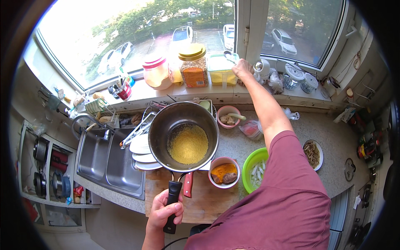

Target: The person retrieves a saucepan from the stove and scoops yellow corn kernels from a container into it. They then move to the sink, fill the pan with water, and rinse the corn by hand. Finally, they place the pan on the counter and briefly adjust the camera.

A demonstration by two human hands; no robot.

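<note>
My left hand (165,207) is closed around the black handle of a dark saucepan (183,112), held above the counter and a wooden cutting board (197,209). Yellow millet-like grain (189,145) covers part of the pan's bottom. My right arm reaches out to the windowsill, where my right hand (243,69) grips a spoon (230,57) over the rim of a clear plastic container (223,78) with yellow grain inside. A red-handled knife (188,185) lies partly hidden under the pan.
A double sink (106,165) and stacked white plates (140,144) are at left. A bowl with orange food (224,172), a green bowl of white strips (257,172) and a pink bowl (228,117) stand on the counter. Large jars (193,67) line the sill; a plate of brownish strips (312,154) is at right.
</note>
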